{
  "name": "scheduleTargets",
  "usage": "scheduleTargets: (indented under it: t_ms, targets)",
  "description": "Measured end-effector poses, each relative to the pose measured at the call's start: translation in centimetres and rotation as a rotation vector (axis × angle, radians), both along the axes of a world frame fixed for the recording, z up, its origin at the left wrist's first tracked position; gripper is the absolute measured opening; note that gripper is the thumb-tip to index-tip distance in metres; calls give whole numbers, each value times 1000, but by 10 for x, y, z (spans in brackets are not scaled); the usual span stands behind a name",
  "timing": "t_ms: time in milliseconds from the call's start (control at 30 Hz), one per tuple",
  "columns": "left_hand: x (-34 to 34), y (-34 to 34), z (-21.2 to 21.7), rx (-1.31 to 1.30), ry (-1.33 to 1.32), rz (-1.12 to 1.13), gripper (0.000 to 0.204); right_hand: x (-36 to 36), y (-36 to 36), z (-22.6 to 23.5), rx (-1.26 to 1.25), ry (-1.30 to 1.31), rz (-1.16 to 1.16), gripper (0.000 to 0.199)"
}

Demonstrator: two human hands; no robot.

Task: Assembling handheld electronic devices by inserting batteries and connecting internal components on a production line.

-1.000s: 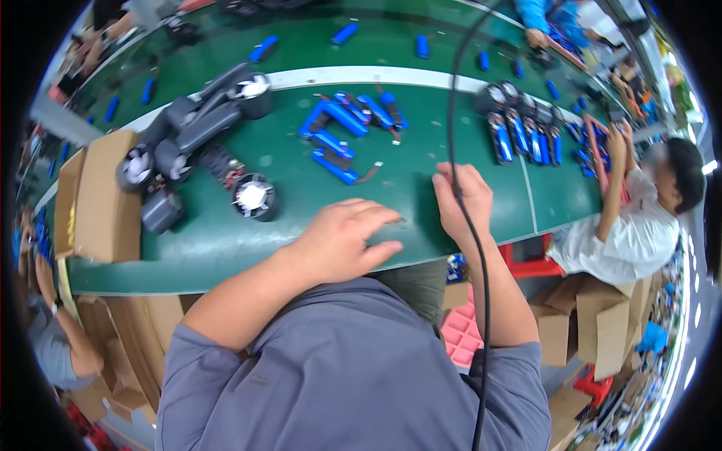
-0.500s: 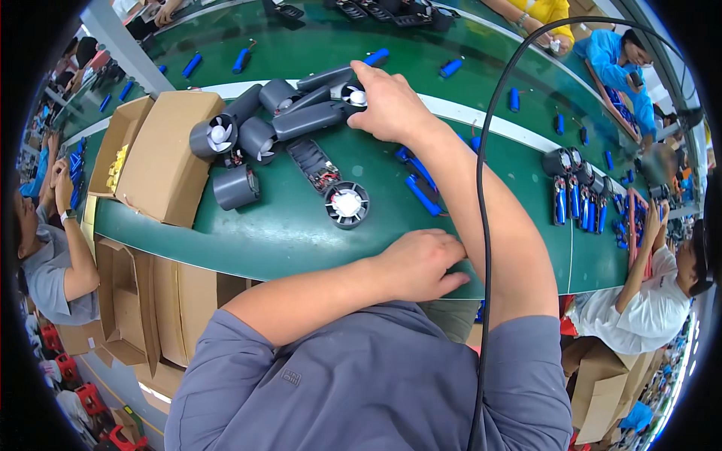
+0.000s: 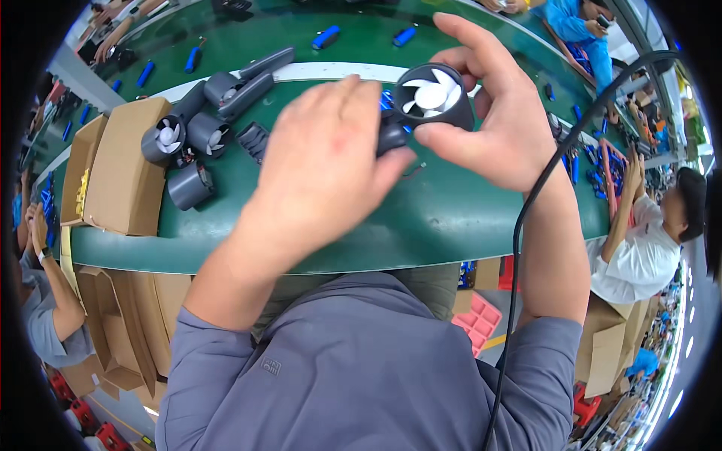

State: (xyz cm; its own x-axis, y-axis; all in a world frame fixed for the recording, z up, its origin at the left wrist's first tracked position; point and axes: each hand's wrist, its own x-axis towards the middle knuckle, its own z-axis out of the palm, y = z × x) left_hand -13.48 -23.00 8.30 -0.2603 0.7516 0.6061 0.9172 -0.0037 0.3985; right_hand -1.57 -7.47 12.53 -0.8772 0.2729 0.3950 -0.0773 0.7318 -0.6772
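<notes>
A dark grey handheld fan [image 3: 434, 96] with white blades is held up over the green bench. My right hand [image 3: 500, 113] curves round its round housing, thumb low and index finger raised off it. My left hand [image 3: 323, 154], somewhat blurred, is closed over the fan's dark grey handle, and most of that handle is hidden. Left of my left hand lie several grey fan housings [image 3: 203, 135] and handle shells in a loose pile. An open ribbed shell [image 3: 253, 140] shows partly behind my left wrist. Bits of a blue battery show beside the handle.
A brown cardboard box [image 3: 128, 169] stands on the bench at left. Beyond a white rail, blue batteries [image 3: 326, 37] lie on another green surface. A black cable [image 3: 526, 218] hangs in front of my right arm. People work on both sides; open cartons [image 3: 113, 323] sit below left.
My right hand has drawn a fan from the pile toward the right. My left hand has risen from the bench edge onto its handle. The view has shifted right.
</notes>
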Motion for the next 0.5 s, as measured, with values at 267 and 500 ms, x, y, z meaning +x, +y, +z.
scheduleTargets:
  t_ms: [267,500]
  targets:
    - [3,4,-13,74,-1206,-314,35,13,-8,-16,-321,268,-266,48]
    - [3,16,-51,240,-1810,-343,42,55,-41,-113,-826,-266,-534,26]
